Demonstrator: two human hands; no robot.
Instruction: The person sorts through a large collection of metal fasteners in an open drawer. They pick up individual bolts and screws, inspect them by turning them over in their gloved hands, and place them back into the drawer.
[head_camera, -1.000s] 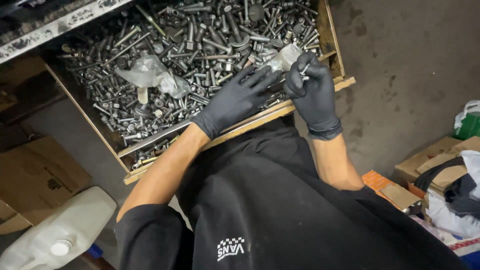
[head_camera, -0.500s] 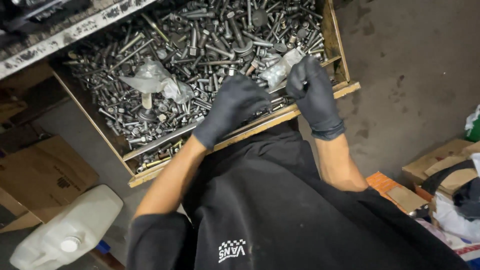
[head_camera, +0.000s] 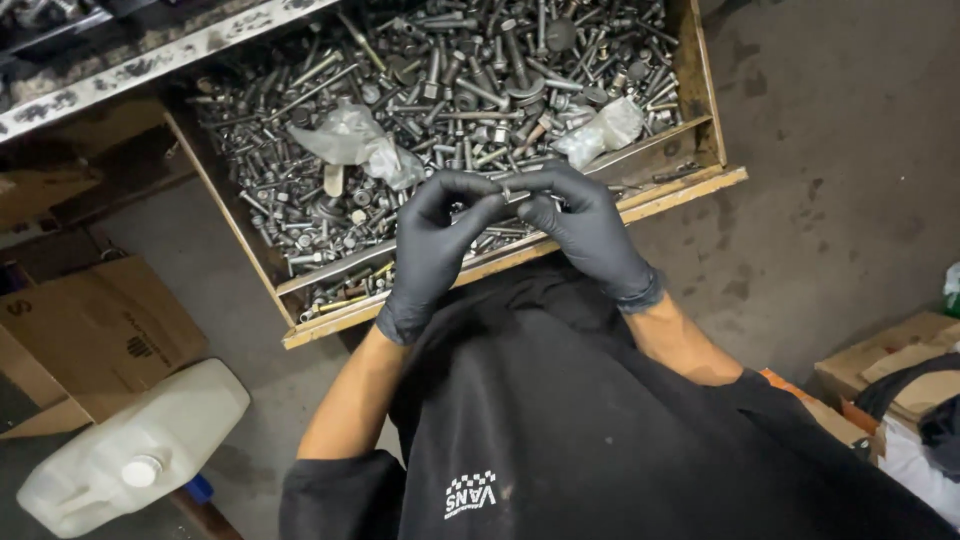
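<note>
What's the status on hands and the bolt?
Left hand and right hand both pinching one bolt over the wooden drawer. Nothing blocking.

White jug (head_camera: 130, 455); cardboard box (head_camera: 95, 335)

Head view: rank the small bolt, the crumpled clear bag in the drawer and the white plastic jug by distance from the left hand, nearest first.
1. Small bolt: pinched at the fingertips of the left hand and right hand.
2. Crumpled clear bag: in the drawer, up and left of the hand.
3. White plastic jug: on the floor, far lower left.
</note>
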